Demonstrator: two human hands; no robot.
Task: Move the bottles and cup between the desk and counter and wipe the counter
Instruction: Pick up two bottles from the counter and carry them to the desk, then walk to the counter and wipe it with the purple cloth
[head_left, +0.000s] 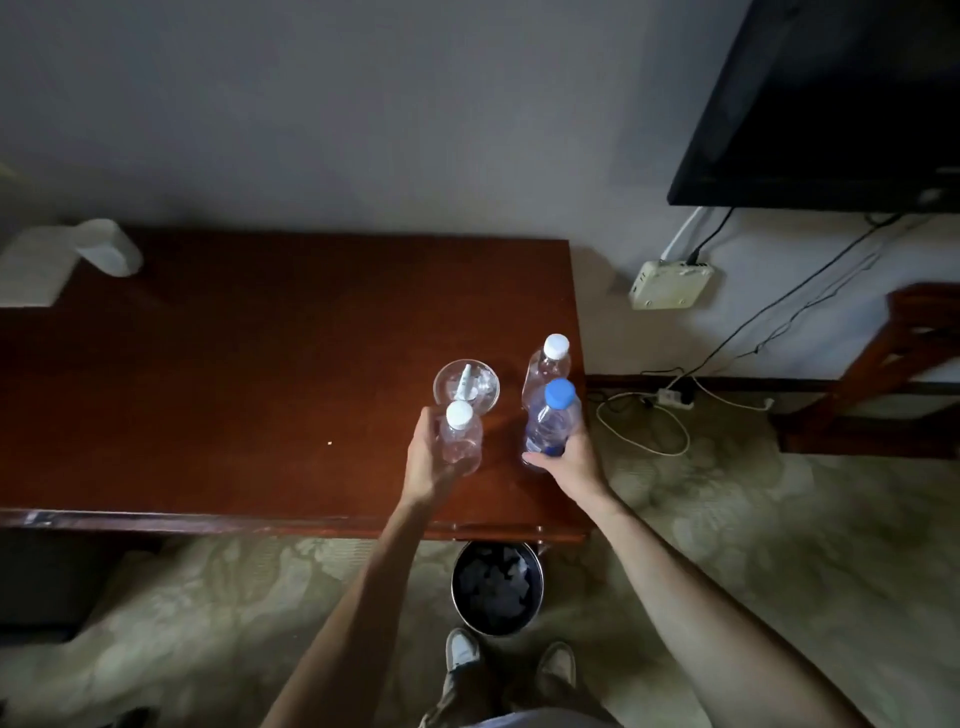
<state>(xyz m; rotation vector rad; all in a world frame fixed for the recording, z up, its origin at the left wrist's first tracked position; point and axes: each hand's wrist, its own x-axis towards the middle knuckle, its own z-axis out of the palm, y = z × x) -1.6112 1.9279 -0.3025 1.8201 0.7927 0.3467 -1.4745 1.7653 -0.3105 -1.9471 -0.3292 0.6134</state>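
My left hand (430, 457) is wrapped around a clear bottle with a white cap (460, 435) near the right end of the dark wooden desk (249, 374). My right hand (569, 460) grips a clear bottle with a blue cap (551, 421) from the right side. Just behind the blue-capped one stands a second white-capped clear bottle (548, 364), untouched. A clear glass cup (466, 387) with small items inside stands behind the bottle in my left hand.
A black waste bin (497, 590) sits under the desk's front edge by my shoes. A white lamp base (106, 247) is at the desk's far left. A wall TV (831, 104), a white router (670, 285) and floor cables (644, 423) lie right.
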